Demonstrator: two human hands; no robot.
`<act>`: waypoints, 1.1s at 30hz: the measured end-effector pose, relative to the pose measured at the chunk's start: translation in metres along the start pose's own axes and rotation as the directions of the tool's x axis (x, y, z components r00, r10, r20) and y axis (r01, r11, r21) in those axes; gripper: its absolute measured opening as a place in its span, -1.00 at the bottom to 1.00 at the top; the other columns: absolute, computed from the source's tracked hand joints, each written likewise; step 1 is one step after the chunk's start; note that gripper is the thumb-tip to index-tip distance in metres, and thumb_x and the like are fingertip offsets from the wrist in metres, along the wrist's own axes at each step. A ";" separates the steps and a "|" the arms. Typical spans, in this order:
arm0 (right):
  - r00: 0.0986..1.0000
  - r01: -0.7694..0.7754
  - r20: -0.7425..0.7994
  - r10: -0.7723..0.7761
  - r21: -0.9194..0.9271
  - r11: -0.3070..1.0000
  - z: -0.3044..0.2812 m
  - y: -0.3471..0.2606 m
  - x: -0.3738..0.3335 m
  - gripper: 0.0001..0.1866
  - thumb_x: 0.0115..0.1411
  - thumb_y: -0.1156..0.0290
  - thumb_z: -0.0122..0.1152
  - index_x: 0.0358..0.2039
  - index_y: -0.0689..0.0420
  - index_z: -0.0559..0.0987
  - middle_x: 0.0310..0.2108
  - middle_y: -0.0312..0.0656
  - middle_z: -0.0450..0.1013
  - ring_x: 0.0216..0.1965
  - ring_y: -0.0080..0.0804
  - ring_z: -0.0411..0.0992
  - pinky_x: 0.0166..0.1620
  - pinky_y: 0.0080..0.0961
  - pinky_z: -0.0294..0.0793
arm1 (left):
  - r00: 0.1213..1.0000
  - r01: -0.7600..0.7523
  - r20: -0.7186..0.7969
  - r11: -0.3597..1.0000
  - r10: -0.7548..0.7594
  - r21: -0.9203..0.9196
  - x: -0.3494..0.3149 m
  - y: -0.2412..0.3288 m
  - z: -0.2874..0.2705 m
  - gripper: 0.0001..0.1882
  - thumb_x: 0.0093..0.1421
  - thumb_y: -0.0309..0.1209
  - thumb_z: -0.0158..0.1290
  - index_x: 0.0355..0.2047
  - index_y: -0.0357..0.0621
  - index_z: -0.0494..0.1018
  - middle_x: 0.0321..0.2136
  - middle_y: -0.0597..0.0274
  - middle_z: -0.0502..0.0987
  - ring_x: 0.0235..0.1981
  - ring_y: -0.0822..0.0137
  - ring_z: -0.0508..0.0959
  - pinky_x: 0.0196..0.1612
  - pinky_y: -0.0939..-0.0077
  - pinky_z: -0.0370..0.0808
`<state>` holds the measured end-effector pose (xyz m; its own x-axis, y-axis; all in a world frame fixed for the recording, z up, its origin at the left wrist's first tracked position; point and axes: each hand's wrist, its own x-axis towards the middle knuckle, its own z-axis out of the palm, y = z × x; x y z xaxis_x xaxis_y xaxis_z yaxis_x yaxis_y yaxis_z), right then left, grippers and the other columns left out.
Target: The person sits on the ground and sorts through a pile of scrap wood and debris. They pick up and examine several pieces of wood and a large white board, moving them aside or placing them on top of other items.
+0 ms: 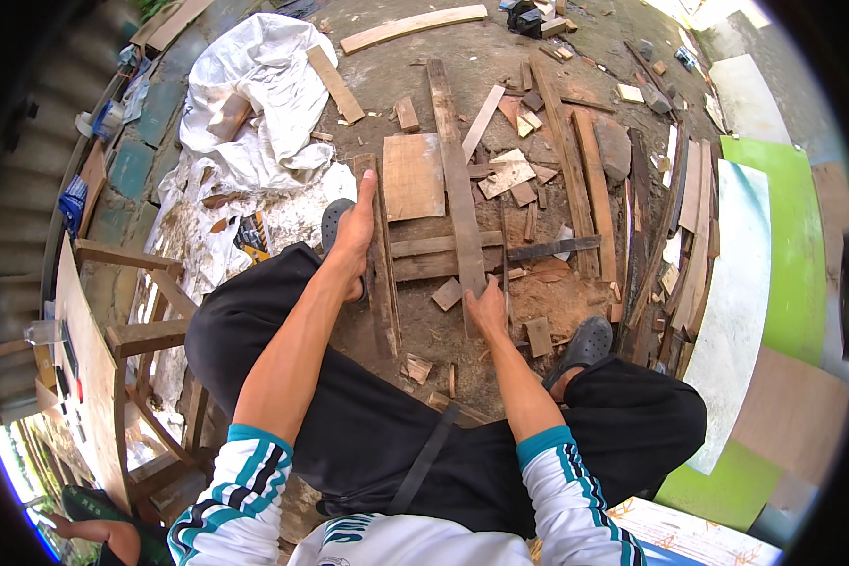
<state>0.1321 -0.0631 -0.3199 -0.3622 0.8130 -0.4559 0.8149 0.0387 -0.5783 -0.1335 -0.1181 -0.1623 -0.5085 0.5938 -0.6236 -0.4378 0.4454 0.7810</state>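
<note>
My left hand (354, 231) is closed around the edge of a narrow wooden plank (381, 274), its thumb lying up along the wood. This plank stands close to my left shoe (333, 223). My right hand (486, 309) grips the near end of a long, weathered board (456, 174) that stretches away from me. Under that board, crosswise, lie shorter wood pieces (420, 247). A square plywood piece (413, 176) rests between the two planks. Beside my right hand a dark flat bar (554, 248) lies crosswise over the dirt.
A crumpled white sack (259, 94) lies far left, with a wooden frame (132, 335) nearer. Long boards (575, 170), wood scraps (507, 174) and stacked strips (693, 226) cover the ground rightward. White and green sheets (745, 283) line the right. Another person's arm (104, 533) shows lower left.
</note>
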 end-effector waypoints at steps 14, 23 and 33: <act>0.965 -0.189 0.140 0.224 -0.224 0.956 0.019 0.017 -0.040 -0.02 0.11 0.15 0.40 0.36 0.21 0.02 0.11 0.22 0.32 0.11 0.16 0.37 0.12 -0.02 0.42 | 0.996 0.073 -0.053 0.997 -0.074 -0.025 -0.040 0.014 0.010 0.10 0.13 0.49 -0.12 0.22 -0.39 0.26 0.04 -0.10 0.42 0.06 0.09 0.44 0.13 0.17 0.41; 0.958 -0.151 0.201 0.202 -0.243 0.958 0.024 0.025 -0.038 0.07 0.12 0.17 0.40 0.40 0.23 -0.12 0.11 0.30 0.31 0.08 0.21 0.40 0.09 0.00 0.45 | 0.994 0.094 -0.056 0.995 -0.092 0.030 -0.042 0.016 0.006 0.16 0.11 0.50 -0.13 0.34 -0.33 0.12 0.28 -0.13 0.27 0.26 0.01 0.33 0.20 -0.04 0.34; 0.947 -0.039 0.317 0.057 -0.064 0.997 0.065 0.014 -0.056 0.01 0.12 0.13 0.36 0.35 0.33 -0.04 0.11 0.35 0.35 0.13 0.22 0.38 0.13 -0.06 0.40 | 0.999 0.039 -0.017 0.998 -0.038 0.039 -0.012 -0.004 0.000 0.27 0.09 0.53 -0.16 0.31 -0.56 0.08 0.29 -0.28 0.21 0.31 -0.06 0.24 0.34 -0.06 0.06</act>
<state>0.1341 -0.1458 -0.3465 -0.4395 0.5878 -0.6793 0.8556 0.0436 -0.5158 -0.1254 -0.1265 -0.1578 -0.5041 0.5645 -0.6536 -0.4284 0.4937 0.7568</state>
